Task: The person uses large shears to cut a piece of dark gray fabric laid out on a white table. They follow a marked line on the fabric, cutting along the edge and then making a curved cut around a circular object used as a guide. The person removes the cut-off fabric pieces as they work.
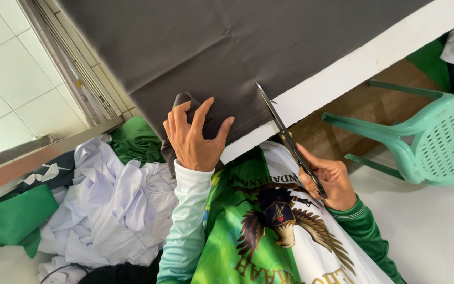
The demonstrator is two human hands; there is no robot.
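Observation:
A large sheet of dark grey fabric lies over a white table. My left hand presses and grips a folded corner of that fabric where it hangs over the table's near edge. My right hand holds a pair of black scissors by the handles. The blades point up and away from me, and their tips meet the fabric's edge at the table rim. I wear a green and white shirt with an eagle print.
A heap of white and pale lilac cloth with green pieces lies on the floor at the left. A mint green plastic chair stands at the right. A tiled wall and metal frame run along the left.

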